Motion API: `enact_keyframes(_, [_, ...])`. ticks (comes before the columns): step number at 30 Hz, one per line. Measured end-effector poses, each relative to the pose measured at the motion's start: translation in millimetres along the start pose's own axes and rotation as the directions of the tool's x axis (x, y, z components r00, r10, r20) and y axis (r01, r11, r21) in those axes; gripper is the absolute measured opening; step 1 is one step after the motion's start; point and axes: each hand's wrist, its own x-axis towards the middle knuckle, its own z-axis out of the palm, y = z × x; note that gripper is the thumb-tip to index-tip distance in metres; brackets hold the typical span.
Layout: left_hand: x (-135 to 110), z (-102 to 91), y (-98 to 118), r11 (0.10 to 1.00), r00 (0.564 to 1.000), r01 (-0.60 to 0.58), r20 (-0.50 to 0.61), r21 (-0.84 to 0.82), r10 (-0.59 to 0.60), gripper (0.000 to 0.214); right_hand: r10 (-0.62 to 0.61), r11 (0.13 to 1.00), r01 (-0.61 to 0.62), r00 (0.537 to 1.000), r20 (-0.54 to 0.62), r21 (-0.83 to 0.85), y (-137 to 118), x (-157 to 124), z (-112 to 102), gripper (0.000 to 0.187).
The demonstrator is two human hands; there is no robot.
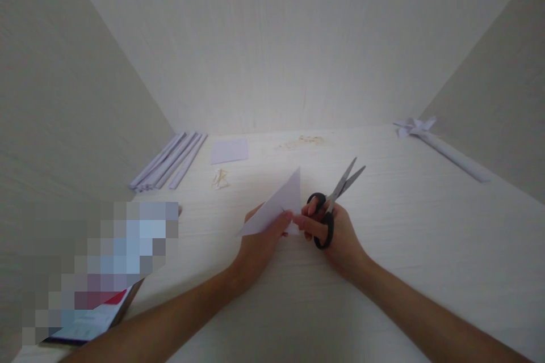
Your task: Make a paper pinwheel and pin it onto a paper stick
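Observation:
My left hand (263, 241) grips a white paper triangle (275, 204), its thumb pressed on the front near the lower right edge. The paper is held up off the table with one point upward. My right hand (336, 232) has its fingers through the black handles of a pair of scissors (336, 195). The blades are spread apart and point up and away to the right, clear of the paper. The right fingertips come close to the paper's right corner; whether they touch it I cannot tell.
Several rolled paper tubes (170, 161) lie at the back left, beside a flat paper square (230, 151) and a small pile of thin sticks (221, 178). A paper tube with a pinwheel-like top (451, 150) rests at the right. A partly blurred tablet (89, 323) stands at the left front.

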Motion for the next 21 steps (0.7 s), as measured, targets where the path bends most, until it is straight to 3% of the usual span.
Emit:
enact_keyframes(3, [0.8, 0.5, -4.7, 0.998, 0.999, 0.051, 0.005, 0.043, -0.052, 0.02, 0.001, 0.998, -0.002, 1.0, -0.016, -0.061, -1.2, 0.3, 0.2, 0.034])
enact_keyframes(8, [2.1, -0.9, -3.9, 0.999, 0.999, 0.042, 0.019, 0.018, -0.042, 0.016, 0.025, 0.988, -0.028, 0.999, -0.024, -0.151, -6.8, -3.8, 3.3, 0.034])
enact_keyframes(12, [12.4, -3.7, -7.1, 0.997, 0.998, -0.04, -0.057, -0.064, 0.037, 0.019, 0.145, 0.967, -0.109, 0.979, 0.146, -0.229, -10.9, -15.6, -1.2, 0.031])
enact_keyframes(15, [22.0, -3.7, -8.8, 0.957, 0.988, -0.152, -0.046, -0.248, 0.145, 0.015, 0.197, 0.911, -0.07, 0.939, 0.281, -0.406, -15.9, -25.5, -9.0, 0.041])
enact_keyframes(18, [26.9, -2.6, -6.7, 0.918, 0.984, -0.179, -0.048, -0.353, 0.174, 0.013, 0.174, 0.847, 0.016, 0.936, 0.306, -0.532, -23.7, -32.2, -14.1, 0.044])
enact_keyframes(21, [26.6, -2.2, -4.4, 0.904, 0.985, -0.168, -0.028, -0.392, 0.171, 0.013, 0.216, 0.798, 0.005, 0.931, 0.294, -0.603, -29.2, -36.1, -14.6, 0.044])
